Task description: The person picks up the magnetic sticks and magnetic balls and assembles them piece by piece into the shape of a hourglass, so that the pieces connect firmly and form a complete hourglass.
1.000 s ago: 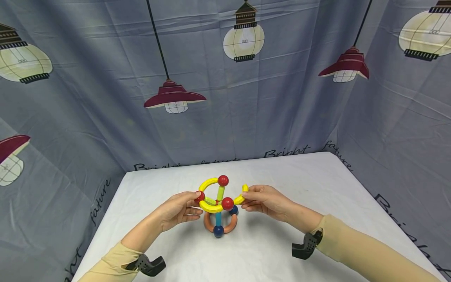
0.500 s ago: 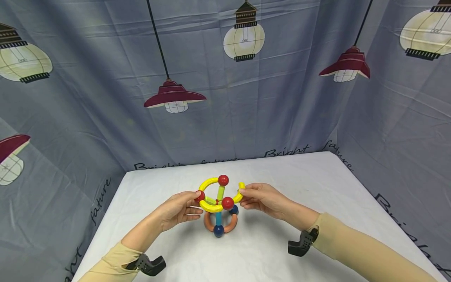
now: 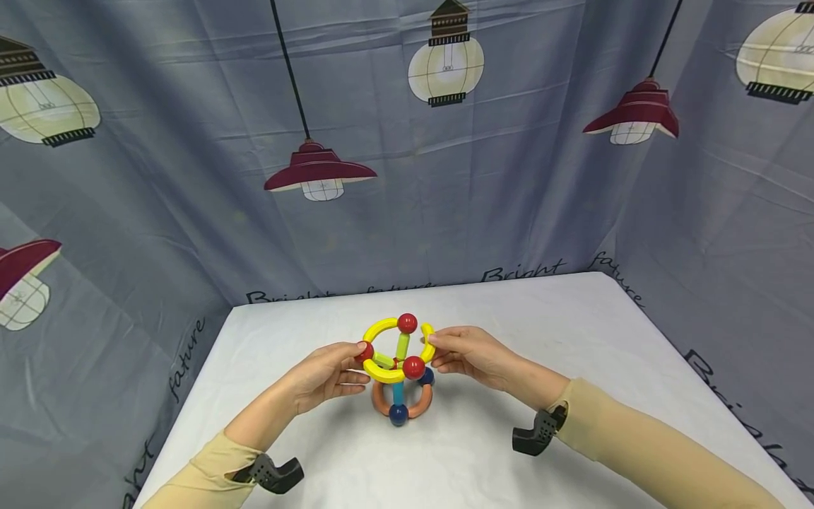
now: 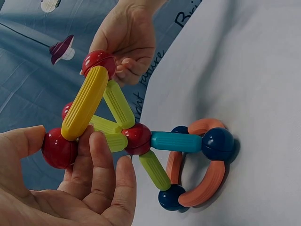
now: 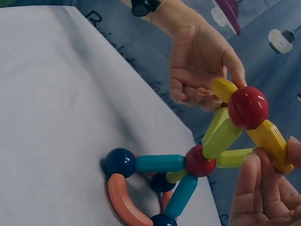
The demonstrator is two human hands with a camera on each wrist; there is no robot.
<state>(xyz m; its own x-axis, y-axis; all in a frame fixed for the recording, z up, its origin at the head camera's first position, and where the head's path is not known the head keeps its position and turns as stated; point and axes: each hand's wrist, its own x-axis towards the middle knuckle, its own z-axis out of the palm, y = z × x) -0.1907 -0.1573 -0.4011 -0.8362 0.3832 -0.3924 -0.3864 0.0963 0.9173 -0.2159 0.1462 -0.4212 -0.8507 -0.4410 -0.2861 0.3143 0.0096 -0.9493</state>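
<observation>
A magnetic ball-and-rod structure stands mid-table, its base a ring of orange curved rods [image 4: 209, 188] and dark blue balls [image 3: 398, 415]. Teal rods [image 5: 160, 163] and a green one rise to a central red ball [image 4: 138, 139], from which green rods fan out to outer red balls. My left hand [image 3: 327, 375] pinches the left red ball [image 4: 59, 148] between thumb and fingers. With thumb and fingertips my right hand [image 3: 473, 355] pinches a yellow curved rod [image 5: 273, 145]. One end meets the near red ball [image 3: 413, 367]; the other sits just apart from the far red ball [image 3: 407, 323].
A white-covered table [image 3: 509, 438] lies under the structure. Behind and beside it hangs a grey-blue curtain [image 3: 356, 240] printed with lamps and lettering. Black wrist devices [image 3: 537, 431] are strapped on both forearms over tan sleeves.
My right hand has moved left, swinging the yellow curved rod's free end inward, closer to the far red ball. My left hand keeps its grip on the left ball. The head view shifts slightly.
</observation>
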